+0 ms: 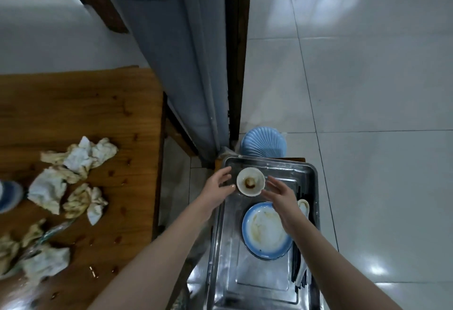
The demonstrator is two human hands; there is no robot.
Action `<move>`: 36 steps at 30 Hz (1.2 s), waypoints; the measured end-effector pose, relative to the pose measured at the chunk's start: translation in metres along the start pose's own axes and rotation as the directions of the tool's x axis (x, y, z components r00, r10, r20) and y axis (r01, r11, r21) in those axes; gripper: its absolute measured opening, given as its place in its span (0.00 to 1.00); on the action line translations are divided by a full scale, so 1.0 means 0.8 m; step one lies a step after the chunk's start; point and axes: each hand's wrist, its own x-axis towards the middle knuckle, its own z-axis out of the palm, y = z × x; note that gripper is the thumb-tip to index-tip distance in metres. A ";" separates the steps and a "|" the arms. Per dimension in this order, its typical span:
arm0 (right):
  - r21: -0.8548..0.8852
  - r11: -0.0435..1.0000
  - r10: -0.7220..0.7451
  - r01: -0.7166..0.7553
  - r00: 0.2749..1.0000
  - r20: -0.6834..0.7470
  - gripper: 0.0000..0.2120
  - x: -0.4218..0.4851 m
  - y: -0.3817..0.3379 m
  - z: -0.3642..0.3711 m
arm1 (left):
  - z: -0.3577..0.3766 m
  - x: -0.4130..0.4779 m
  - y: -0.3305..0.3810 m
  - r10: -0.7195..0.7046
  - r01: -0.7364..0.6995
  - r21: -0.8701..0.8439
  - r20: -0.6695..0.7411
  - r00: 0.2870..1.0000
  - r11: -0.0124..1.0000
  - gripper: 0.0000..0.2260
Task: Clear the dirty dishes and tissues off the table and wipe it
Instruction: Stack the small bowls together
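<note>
A small white bowl with brown dregs stands in the far end of a steel tray. My left hand is at the bowl's left side and my right hand at its right, both with fingers straight and close to its rim. Nearer me in the tray lies a blue-rimmed dirty plate, partly under my right hand. A white spoon and dark chopsticks lie along the tray's right side. Several crumpled stained tissues cover the wooden table at left.
Another blue-rimmed dish pokes in at the table's left edge. A blue shell-shaped bin stands on the tiled floor beyond the tray. A grey pillar with a dark wooden frame rises between table and tray.
</note>
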 end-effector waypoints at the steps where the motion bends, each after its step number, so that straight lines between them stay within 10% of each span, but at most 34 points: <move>1: 0.000 1.000 -0.018 0.018 1.000 -0.013 0.25 -0.012 -0.006 0.005 | -0.006 -0.013 0.005 0.016 -0.016 -0.006 -0.005 1.000 1.000 0.24; 17: 0.024 0.964 -0.260 0.264 0.958 -0.125 0.18 -0.235 -0.052 0.145 | -0.181 -0.241 0.025 0.169 -0.170 -0.135 -0.020 0.985 0.976 0.22; 36: -0.099 0.916 -0.384 0.388 0.922 0.058 0.14 -0.410 -0.030 0.300 | -0.380 -0.429 -0.055 0.313 -0.339 -0.224 -0.145 0.939 0.914 0.15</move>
